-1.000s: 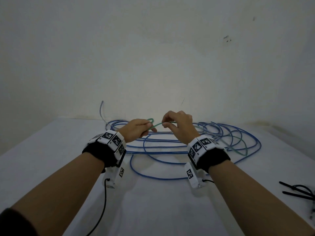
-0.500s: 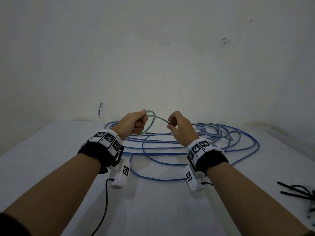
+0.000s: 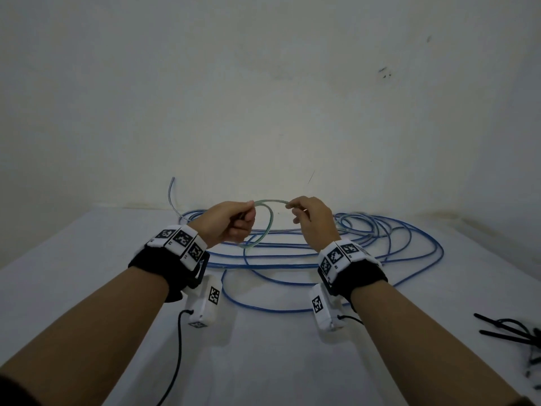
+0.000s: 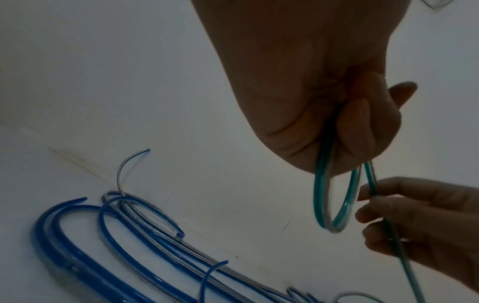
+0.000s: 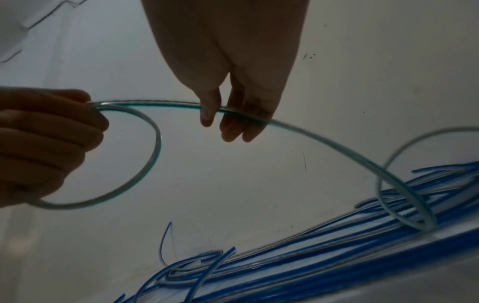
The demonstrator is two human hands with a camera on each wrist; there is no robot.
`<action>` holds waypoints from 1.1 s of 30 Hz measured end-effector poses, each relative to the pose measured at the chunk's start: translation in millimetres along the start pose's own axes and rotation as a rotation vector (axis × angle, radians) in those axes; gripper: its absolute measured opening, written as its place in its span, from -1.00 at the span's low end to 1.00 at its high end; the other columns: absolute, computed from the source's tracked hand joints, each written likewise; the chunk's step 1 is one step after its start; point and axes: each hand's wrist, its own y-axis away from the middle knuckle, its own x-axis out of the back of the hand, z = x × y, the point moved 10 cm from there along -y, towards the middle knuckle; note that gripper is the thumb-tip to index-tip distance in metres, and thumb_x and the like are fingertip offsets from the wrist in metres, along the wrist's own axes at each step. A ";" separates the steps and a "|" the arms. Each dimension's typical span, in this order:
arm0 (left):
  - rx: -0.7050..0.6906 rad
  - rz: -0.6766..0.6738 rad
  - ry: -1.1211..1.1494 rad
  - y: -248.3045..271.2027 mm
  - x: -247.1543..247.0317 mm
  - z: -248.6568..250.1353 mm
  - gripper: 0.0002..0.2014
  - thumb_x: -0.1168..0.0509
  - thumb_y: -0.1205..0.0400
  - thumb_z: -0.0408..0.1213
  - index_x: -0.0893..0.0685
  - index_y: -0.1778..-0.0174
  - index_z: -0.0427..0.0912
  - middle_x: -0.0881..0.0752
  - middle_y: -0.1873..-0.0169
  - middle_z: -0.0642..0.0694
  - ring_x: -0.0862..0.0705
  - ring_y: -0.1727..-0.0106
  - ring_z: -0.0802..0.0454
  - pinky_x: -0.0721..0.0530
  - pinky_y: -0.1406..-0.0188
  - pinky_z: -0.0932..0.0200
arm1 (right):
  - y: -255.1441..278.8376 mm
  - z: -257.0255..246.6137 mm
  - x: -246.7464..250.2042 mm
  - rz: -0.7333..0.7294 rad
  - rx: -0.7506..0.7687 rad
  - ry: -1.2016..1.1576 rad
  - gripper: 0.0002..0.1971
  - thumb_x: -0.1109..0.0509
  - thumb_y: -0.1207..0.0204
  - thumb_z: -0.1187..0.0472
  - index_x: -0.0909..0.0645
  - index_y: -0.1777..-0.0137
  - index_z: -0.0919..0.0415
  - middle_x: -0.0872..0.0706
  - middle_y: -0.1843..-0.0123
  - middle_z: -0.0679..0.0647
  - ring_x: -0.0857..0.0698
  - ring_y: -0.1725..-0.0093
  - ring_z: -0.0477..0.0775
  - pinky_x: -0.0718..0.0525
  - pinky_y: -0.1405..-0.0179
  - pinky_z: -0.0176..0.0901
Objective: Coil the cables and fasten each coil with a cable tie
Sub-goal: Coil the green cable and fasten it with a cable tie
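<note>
The green cable (image 3: 268,227) is held in the air above the blue cables (image 3: 322,253), between both hands. It forms one closed loop that hangs below the left hand (image 3: 225,224). From the top of the loop a single strand runs across to the right hand (image 3: 313,218). Past the right hand, the strand descends into the blue cables, as the right wrist view shows (image 5: 362,160).

Left hand: fingers curled into a fist around the loop where its two strands meet (image 4: 337,131). The grip is closed on the green cable.

Right hand: thumb and fingertips (image 5: 207,114) pinch the single strand of green cable in a narrow grip. The remaining fingers hang loosely curled beneath the strand.

The blue cables lie in wide, loose, overlapping turns on the white table (image 3: 278,361), directly beyond and below the hands. They are not coiled and carry no tie. One free blue end (image 3: 171,189) rises from the left of the blue cables against the wall (image 3: 263,98).

Black cable ties (image 3: 509,332) lie on the table to the right of the blue cables, well apart from them and nearer the person.

Each wrist carries a black strap with white marker blocks (image 3: 178,240) and a white camera unit (image 3: 205,303) beneath it.
</note>
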 end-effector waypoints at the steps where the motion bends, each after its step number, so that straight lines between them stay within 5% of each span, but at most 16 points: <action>1: -0.028 0.008 0.036 0.5 1.6 4.3 -0.60 0.05 -0.75 -0.16 -0.33 0.43 -0.15 -0.26 0.61 0.05 -0.20 0.64 0.19 -0.18 0.67 0.40 | 0.4 4.0 -1.7 -0.016 -0.028 0.003 -0.77 -0.17 -0.59 0.46 -0.66 -0.05 0.32 -0.60 0.09 0.19 -0.64 0.26 0.08 -0.49 0.23 -0.56; 6: -0.176 0.092 0.104 2.3 14.8 24.8 -0.57 0.08 -0.76 -0.08 -0.30 0.44 -0.14 -0.27 0.65 0.06 -0.20 0.67 0.20 -0.13 0.65 0.37 | 6.3 22.7 4.8 0.020 -0.138 -0.023 -0.90 -0.27 -0.58 0.36 -0.46 -0.06 0.27 -0.68 0.15 0.22 -0.67 0.14 0.20 -0.61 0.09 -0.03; 11: -0.195 0.134 0.207 -0.9 23.6 23.3 -0.48 0.09 -0.75 -0.05 -0.39 0.54 -0.11 -0.26 0.67 0.07 -0.19 0.69 0.21 -0.05 0.60 0.30 | 5.4 20.6 9.7 0.084 -0.100 0.263 -0.88 -0.34 -0.57 0.22 -0.68 0.06 0.25 -0.68 0.05 0.18 -0.60 0.01 0.19 -0.54 0.01 -0.02; 16: -0.232 0.092 0.366 -0.6 18.9 28.1 -0.57 0.10 -0.74 -0.20 -0.50 0.39 -0.15 -0.36 0.60 0.05 -0.29 0.62 0.18 -0.30 0.62 0.35 | 4.8 23.6 -4.2 0.018 -0.204 0.092 -0.87 -0.21 -0.63 0.30 -0.52 -0.07 0.34 -0.69 0.11 0.23 -0.71 0.21 0.31 -0.71 0.24 0.14; 21: -0.324 0.098 0.408 -2.2 15.5 40.9 -0.70 0.10 -0.74 -0.27 -0.44 0.25 -0.17 -0.44 0.55 0.04 -0.37 0.56 0.16 -0.38 0.56 0.35 | 7.6 22.3 -22.9 -0.112 -0.228 -0.001 -0.82 -0.14 -0.57 0.49 -0.49 0.04 0.22 -0.72 0.06 0.22 -0.65 0.23 0.15 -0.73 0.11 0.11; 25: -0.398 0.164 0.349 -2.6 17.5 46.0 -0.71 0.08 -0.75 -0.33 -0.49 0.20 -0.21 -0.51 0.46 -0.02 -0.42 0.49 0.12 -0.44 0.45 0.32 | 9.0 13.3 -31.6 -0.211 -0.202 0.027 -0.83 -0.10 -0.61 0.41 -0.48 -0.04 0.21 -0.62 0.18 0.21 -0.61 0.34 0.22 -0.61 0.35 -0.02; 27: -0.442 0.243 0.260 -1.6 20.2 49.8 -0.71 0.07 -0.77 -0.32 -0.50 0.18 -0.23 -0.53 0.39 -0.06 -0.47 0.46 0.14 -0.49 0.37 0.31 | 10.8 9.2 -37.6 -0.255 -0.196 0.000 -0.84 -0.10 -0.64 0.38 -0.50 -0.04 0.22 -0.61 0.25 0.18 -0.54 0.40 0.08 -0.58 0.35 -0.12; 30: -0.488 0.319 0.194 -1.1 20.9 52.4 -0.75 0.02 -0.76 -0.31 -0.50 0.16 -0.22 -0.58 0.31 -0.11 -0.58 0.39 0.13 -0.64 0.26 0.30 | 12.1 -2.6 -43.7 -0.291 -0.147 -0.044 -0.88 -0.19 -0.65 0.29 -0.54 -0.01 0.29 -0.66 0.27 0.13 -0.52 0.43 -0.15 -0.44 0.44 -0.51; 33: -0.532 0.350 0.135 -1.3 20.2 53.6 -0.78 -0.01 -0.75 -0.33 -0.51 0.13 -0.25 -0.65 0.22 -0.17 -0.69 0.27 0.08 -0.73 0.11 0.24 | 12.9 -14.4 -48.0 -0.328 -0.088 -0.045 -0.94 -0.37 -0.54 0.30 -0.55 0.04 0.21 -0.66 0.19 0.04 -0.53 0.35 -0.21 -0.43 0.36 -0.52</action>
